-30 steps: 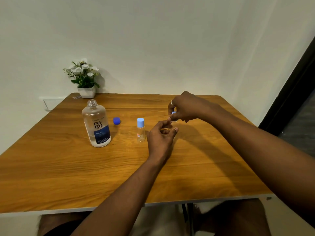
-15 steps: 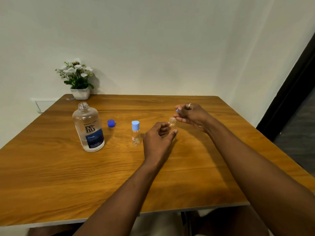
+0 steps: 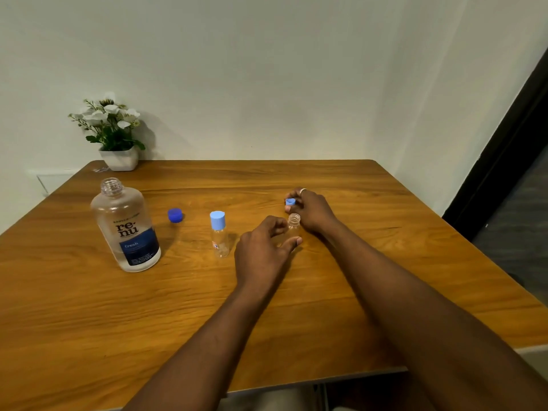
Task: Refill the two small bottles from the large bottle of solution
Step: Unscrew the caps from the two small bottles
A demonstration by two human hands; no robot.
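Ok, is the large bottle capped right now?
No: the large bottle stands open-necked, a dark blue cap lying beside it.

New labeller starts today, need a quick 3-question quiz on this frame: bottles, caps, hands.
1. True or false: the large bottle has its cap on.
2. Which hand pinches the loose light blue cap? A) left B) right C) neither
3. Fill in: the left hand holds the ____ small bottle.

Key: 1 false, its neck is open. 2 B, the right hand. 3 uncapped.
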